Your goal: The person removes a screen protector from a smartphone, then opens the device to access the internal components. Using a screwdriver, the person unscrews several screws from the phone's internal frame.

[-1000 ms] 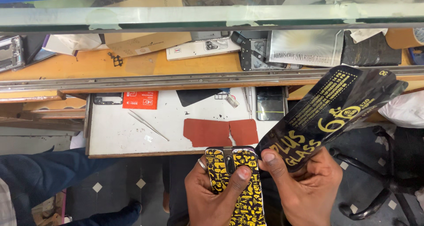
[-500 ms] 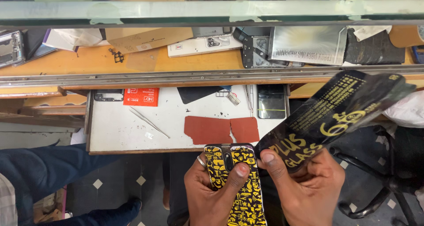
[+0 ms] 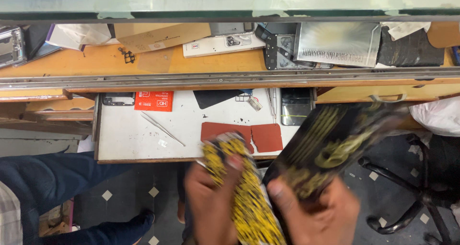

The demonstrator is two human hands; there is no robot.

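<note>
The left hand (image 3: 211, 204) had its grip clenched round a yellow-and-black phone case (image 3: 244, 192), thumb laid across its face; the case ran up and away from the palm, blurred. Just to the right of that grip, the right hand (image 3: 316, 214) grasped a black packet (image 3: 335, 144) with yellow print by its lower end, thumb on top, and the packet slanted up and to the right from the fingers. The case and packet sat side by side, close at the bottom, though I could not tell whether they touched.

Left of the hands, low down, lay a leg in blue jeans (image 3: 52, 178) over a dark tiled floor (image 3: 153, 192). Right of the grip stood a black chair base (image 3: 412, 197).

Beyond the hands was a white tray (image 3: 124, 135) pulled out from the table (image 3: 86, 63). Directly past the case lay two red pads (image 3: 249, 132), touching each other. Further left on the tray lay tweezers (image 3: 163, 127), and past them a red card (image 3: 154, 101). Past the packet's upper edge a dark phone (image 3: 296, 106) lay on the tray.

Farther still, the table carried a white box (image 3: 223, 44), a brown envelope (image 3: 163, 34) and a silver pouch (image 3: 338, 44). A glass shelf (image 3: 230, 3) ran across the far edge.
</note>
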